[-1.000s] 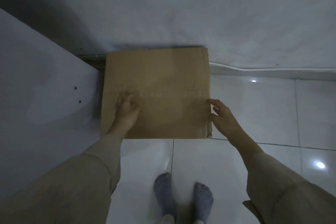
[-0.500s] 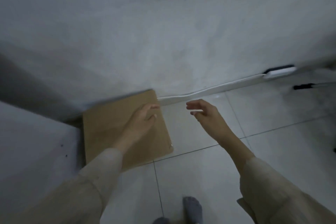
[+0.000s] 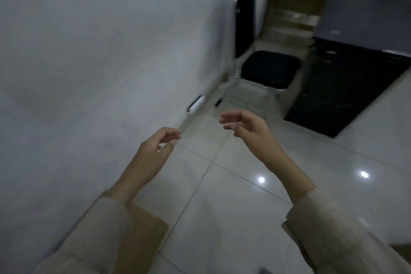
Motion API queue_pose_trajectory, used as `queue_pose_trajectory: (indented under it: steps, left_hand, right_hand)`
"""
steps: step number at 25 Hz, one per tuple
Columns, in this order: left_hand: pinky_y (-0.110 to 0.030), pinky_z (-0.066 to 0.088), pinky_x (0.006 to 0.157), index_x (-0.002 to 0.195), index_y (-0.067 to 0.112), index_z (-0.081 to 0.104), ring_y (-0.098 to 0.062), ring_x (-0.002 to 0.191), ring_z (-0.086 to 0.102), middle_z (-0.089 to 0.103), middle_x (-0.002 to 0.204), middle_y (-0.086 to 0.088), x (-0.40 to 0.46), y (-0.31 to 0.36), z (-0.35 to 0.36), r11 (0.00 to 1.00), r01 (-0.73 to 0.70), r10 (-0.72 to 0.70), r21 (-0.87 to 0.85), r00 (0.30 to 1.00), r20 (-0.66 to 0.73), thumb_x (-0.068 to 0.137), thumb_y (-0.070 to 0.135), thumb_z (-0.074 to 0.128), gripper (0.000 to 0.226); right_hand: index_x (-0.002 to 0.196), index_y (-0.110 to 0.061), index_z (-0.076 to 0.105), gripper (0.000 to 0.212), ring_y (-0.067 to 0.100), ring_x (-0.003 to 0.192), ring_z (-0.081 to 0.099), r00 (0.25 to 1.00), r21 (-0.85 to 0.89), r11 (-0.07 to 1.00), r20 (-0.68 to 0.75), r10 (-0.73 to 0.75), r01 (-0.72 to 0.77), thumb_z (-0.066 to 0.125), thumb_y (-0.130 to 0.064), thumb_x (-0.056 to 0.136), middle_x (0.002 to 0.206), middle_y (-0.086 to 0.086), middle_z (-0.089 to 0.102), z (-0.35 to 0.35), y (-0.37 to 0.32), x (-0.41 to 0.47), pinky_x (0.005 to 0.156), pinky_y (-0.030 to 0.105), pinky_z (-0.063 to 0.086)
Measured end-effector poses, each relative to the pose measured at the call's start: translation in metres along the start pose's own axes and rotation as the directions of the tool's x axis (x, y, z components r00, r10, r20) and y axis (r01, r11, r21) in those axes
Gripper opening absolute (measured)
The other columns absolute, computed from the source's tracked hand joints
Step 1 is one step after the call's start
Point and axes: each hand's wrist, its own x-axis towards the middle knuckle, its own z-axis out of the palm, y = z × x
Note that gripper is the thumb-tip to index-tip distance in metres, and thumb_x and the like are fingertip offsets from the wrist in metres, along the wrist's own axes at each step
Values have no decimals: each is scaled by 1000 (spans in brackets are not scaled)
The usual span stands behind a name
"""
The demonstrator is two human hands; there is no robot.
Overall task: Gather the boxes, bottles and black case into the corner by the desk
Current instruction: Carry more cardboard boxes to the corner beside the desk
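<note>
Wall (image 3: 89, 62) fills left half of frame, floor (image 3: 222, 207) lower right. Chair (image 3: 264, 62) upper centre-right, against the wall. Cabinet (image 3: 347, 82) right of chair. Shelf unit (image 3: 295, 18) behind both. Cardboard box (image 3: 142, 229) bottom left, partly behind left sleeve (image 3: 95, 236).
</note>
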Motion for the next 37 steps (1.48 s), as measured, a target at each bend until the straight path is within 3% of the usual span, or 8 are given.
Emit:
queue_pose_trajectory:
  steps: [5,9,13,22,24,27,32,37]
  left_hand:
    - [-27,42,87,95,38,54,6,92,56,62,101,20,-7,112,97,972,-234,235,-37,928,290,93,8,48,30]
    - [-21,42,85,97,36,55,-5,97,57,63,102,14,-32,212,191,904,-406,417,-133,773,477,93,8,47,30]
    - [-21,43,86,108,25,56,-7,101,58,63,107,6,-103,289,288,832,-502,536,-234,623,569,93,12,46,22]
    - [-17,43,80,92,39,56,-2,95,59,64,96,16,-249,352,455,796,-508,566,-329,431,703,92,10,48,31]
    - [-14,41,78,93,36,57,-1,95,59,64,95,16,-264,359,484,800,-499,554,-333,401,729,92,10,48,27]
    - [-13,40,76,98,31,58,-2,96,59,65,96,15,-265,368,527,807,-496,525,-321,354,774,92,11,47,24]
    - [-13,40,77,103,24,60,-10,99,58,66,102,6,-236,391,613,818,-498,482,-288,321,815,93,12,45,22]
    - [-12,41,76,104,18,62,-14,99,58,67,104,1,-173,409,730,872,-455,359,-183,339,869,92,9,43,24]
  right_hand:
    - [107,-10,61,30,5,89,63,937,-21,1000,-349,3,-12,42,5,89,99,2,66,-137,-30,-116,70,6,45]
    - [97,-20,62,32,-4,80,64,775,-2,998,-630,50,-66,43,4,89,95,-1,67,-228,-28,-251,67,6,44]
    - [99,-21,63,30,12,93,65,591,54,987,-796,132,-148,44,0,89,101,0,69,-278,-14,-402,76,20,45]
    - [100,-18,63,23,10,88,64,313,141,940,-919,241,-311,47,-4,90,98,-2,68,-332,15,-645,72,14,51]
    - [99,-20,63,23,10,90,64,254,181,930,-929,268,-320,48,-6,89,98,-4,68,-344,28,-670,78,22,50]
    - [100,-19,64,22,14,96,63,200,251,906,-922,331,-339,49,-7,89,98,-6,68,-364,57,-678,85,33,49]
    - [101,-20,64,23,14,97,65,139,369,873,-893,428,-318,47,-7,90,100,-5,69,-417,116,-666,83,31,48]
    - [97,-19,63,28,18,98,62,-55,530,809,-843,535,-253,43,-1,89,105,0,66,-490,193,-626,81,31,46]
